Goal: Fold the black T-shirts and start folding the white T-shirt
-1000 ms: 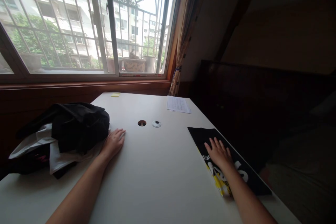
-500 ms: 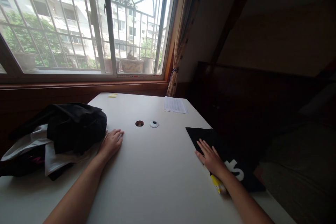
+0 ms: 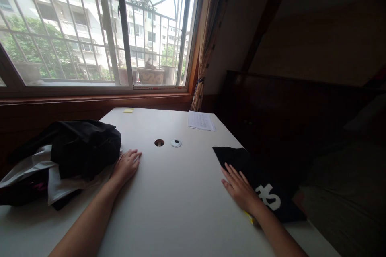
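My left hand (image 3: 126, 167) rests on the white table (image 3: 169, 192), palm down, at the right edge of a heap of black and white cloth (image 3: 84, 148). Its fingers are slightly spread and hold nothing. On the right, my right hand (image 3: 238, 184) lies flat with fingers apart, partly over the left edge of a black cloth with white lettering (image 3: 269, 196). A small yellow object (image 3: 249, 217) shows partly beneath my right wrist; the rest of it is hidden.
Printed papers (image 3: 201, 121) lie at the table's far right corner, a yellow note (image 3: 128, 110) at the far left. Mid-table are a round hole (image 3: 159, 143) and a white round cover (image 3: 176, 143). Beyond stand a barred window and a curtain (image 3: 200, 72).
My right hand has shifted slightly left and towards me, and its forearm now covers more of the yellow object. My left hand has barely moved.
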The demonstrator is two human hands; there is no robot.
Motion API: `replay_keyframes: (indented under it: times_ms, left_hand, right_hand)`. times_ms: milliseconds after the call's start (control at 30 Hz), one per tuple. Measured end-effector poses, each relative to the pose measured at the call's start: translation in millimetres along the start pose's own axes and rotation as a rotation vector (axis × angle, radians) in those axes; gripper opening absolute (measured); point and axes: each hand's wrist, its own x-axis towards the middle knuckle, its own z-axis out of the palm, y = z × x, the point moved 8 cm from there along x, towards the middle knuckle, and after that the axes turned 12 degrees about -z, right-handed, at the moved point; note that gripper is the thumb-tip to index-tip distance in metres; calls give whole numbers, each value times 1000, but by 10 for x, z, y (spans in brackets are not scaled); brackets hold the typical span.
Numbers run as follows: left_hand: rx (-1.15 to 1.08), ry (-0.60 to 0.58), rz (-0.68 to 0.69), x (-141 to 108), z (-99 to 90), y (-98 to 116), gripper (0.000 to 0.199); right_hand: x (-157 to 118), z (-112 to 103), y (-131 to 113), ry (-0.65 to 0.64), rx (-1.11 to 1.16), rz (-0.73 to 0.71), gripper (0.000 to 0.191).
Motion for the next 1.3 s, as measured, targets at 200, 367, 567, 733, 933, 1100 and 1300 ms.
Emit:
replay_keyframes:
  times_ms: [200, 367, 567, 733, 933, 1100, 1300]
  left_hand:
    - [4, 7, 8, -5, -7, 4, 42]
    - [-10, 12, 7, -10, -31, 17, 42]
    - [1, 6, 9, -3, -27, 17, 42]
    - [-27, 27, 0, -10, -48, 17, 41]
    - [-28, 39, -3, -13, -57, 24, 40]
    - [-22, 27, 3, -15, -51, 42, 41]
    - [6, 36, -9, -30, -85, 72, 40]
  right_hand:
    - [40, 2, 93, 1, -8, -56, 59]
    - [59, -20, 187, -8, 15, -89, 57]
    - [79, -26, 280, -2, 23, -94, 57]
    - [82, -62, 260, 2, 20, -92, 59]
    - [74, -47, 230, -48, -10, -32, 68]
    - [66, 39, 198, -82, -37, 20, 74]
    - [-32, 71, -130, -44, -47, -21, 72]
